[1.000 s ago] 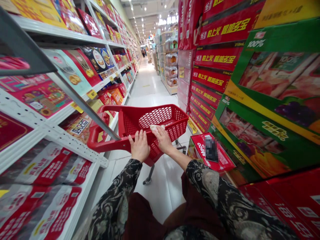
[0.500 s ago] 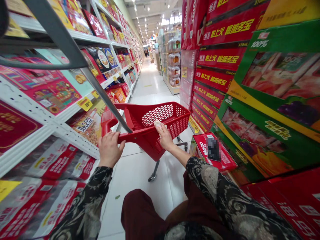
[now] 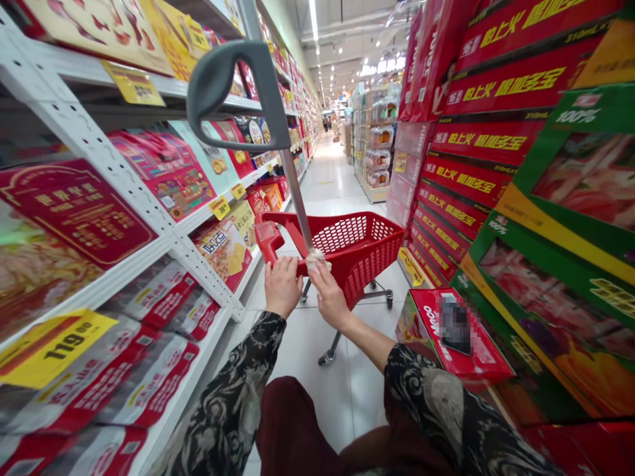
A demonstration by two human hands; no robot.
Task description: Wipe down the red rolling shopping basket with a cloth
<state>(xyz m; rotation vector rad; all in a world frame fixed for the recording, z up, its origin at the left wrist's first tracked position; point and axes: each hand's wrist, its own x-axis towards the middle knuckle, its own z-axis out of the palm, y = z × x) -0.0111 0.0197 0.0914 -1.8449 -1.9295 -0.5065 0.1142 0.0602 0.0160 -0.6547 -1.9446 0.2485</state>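
A red shopping cart [image 3: 370, 264] with a perforated plastic basket stands in front of me on its metal legs and casters. My left hand [image 3: 284, 287] is curled over the cart's near rim, beside the red handle part. In my right hand [image 3: 329, 295] is a crumpled whitish cloth [image 3: 316, 259], pressed against the rim near the foot of the metal pole [image 3: 296, 192]. A grey handle [image 3: 270, 99] tops that pole. The right fingers cover part of the cloth.
Shelves [image 3: 163, 248] with boxed and bagged goods line the left side. Stacked red drink cartons [image 3: 471, 172] and green juice cartons [image 3: 536, 264] stand on the right. A dark, blurred object [image 3: 454, 324] lies on a low red box [image 3: 489, 363]. The aisle floor [image 3: 322, 178] runs ahead.
My right hand has moved with the cloth from the basket's side wall to the rim by the pole, close to my left hand. The view has turned left.
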